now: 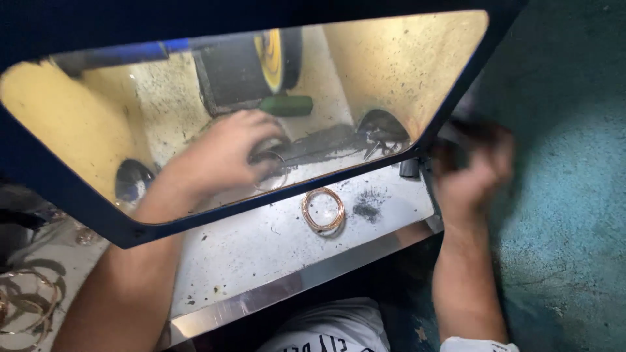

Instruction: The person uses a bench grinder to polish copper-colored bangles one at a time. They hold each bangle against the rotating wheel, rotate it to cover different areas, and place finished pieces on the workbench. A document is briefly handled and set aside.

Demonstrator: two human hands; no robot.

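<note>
My left hand (225, 153) reaches inside a blue-framed polishing box (130, 231) and shows through its slanted clear window. Its fingers close on a thin metal bangle (272, 173) just below a yellow-and-black polishing wheel (277, 58). A green stick (287, 105) lies beside the wheel's base. My right hand (473, 173) is outside the box at its right edge, blurred, with fingers curled against a dark part (460, 133) there. Whether it grips that part I cannot tell. A small stack of gold-coloured bangles (323, 210) rests on the metal shelf (261, 248) in front of the window.
A patch of dark dust (367, 208) lies on the shelf to the right of the stack. More bangles (26, 300) lie on a surface at the lower left. A rough teal floor (567, 215) fills the right side. Round openings (132, 179) pierce the box's walls.
</note>
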